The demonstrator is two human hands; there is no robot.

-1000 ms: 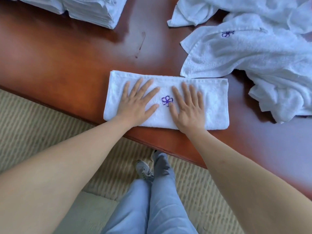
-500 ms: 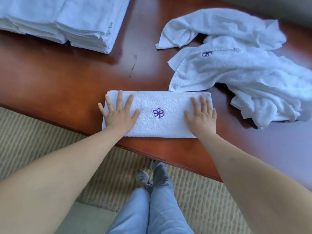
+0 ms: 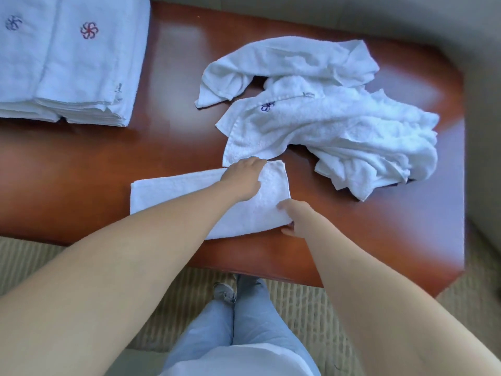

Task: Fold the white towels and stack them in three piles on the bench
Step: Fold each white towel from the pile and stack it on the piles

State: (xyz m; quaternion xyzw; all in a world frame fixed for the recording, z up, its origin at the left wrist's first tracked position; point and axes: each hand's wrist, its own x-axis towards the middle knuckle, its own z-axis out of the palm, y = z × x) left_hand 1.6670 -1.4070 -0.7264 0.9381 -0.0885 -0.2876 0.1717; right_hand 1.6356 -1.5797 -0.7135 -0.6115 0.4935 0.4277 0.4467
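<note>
**Both hands at the right end of the folded towel**

My left hand [image 3: 245, 180] reaches across the folded towel [image 3: 168, 195] to its far right corner, fingers curled over the edge there; whether they actually pinch the cloth I cannot tell, since the back of my hand hides them. My right hand [image 3: 294, 218] sits at the near right corner, thumb on top of the towel and the other fingers tucked at its edge, so it looks to be pinching that corner.

The folded towel lies as a long white strip near the front edge of the reddish wooden counter [image 3: 81, 172], running left to right. Its embroidered mark is hidden.

Just beyond its right end, touching or almost touching it, lies a loose heap of unfolded towels [image 3: 339, 126], one showing a small purple flower emblem [image 3: 267, 106].

At the far left of the counter, well apart from my hands, stand stacks of folded towels [image 3: 67, 71]; 2 are plainly visible side by side, the tops bearing a red emblem and a bluish one.

Below the counter I see my light blue jeans [image 3: 244, 321] and a ribbed beige carpet [image 3: 311, 308].
</note>
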